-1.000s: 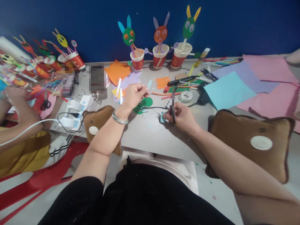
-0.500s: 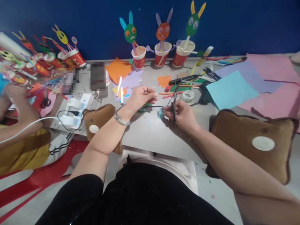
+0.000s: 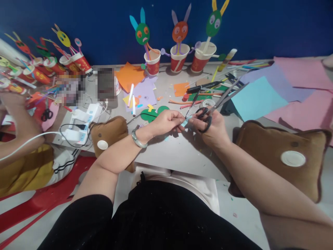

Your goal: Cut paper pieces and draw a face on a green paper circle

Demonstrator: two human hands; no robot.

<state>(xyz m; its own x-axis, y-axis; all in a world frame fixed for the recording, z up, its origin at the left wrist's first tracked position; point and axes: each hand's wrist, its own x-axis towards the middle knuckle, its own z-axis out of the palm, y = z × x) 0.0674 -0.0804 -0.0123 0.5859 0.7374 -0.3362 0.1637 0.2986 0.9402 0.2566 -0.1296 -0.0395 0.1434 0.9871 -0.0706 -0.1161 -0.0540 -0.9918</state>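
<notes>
Both hands pinch blue paper scrap; right hand grips scissors.

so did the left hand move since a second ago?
Yes. The left hand dropped toward the right hand, coming off the green paper cutout.

Scissors, frame centre: dull grey metal blades, black plastic handles. Light blue scrap: matt paper. Cushion, right: brown napped cloth.
</notes>
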